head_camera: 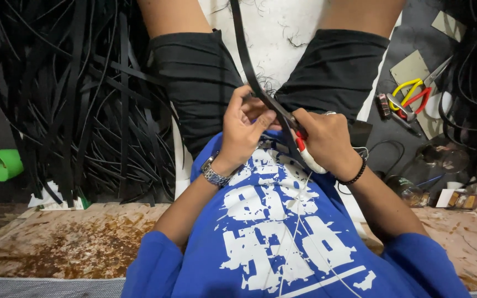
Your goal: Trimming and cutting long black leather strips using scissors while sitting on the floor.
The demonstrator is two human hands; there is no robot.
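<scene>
My left hand (245, 128) pinches a long black strip (243, 49) that runs up from my lap toward the top of the view. My right hand (327, 140) grips scissors with red and white handles (303, 150), their blades against the strip just right of my left fingers. I sit with knees apart in black shorts (194, 77) and a blue shirt with white print (271, 232). A metal watch is on my left wrist, a black bead bracelet on my right.
A large heap of black strips (78, 105) lies at left, with a green cup (1, 164) beside it. At right are scissors with yellow and red handles (412, 94), card pieces (409, 67), a glass bottle (407, 190) and more black strips (476, 83).
</scene>
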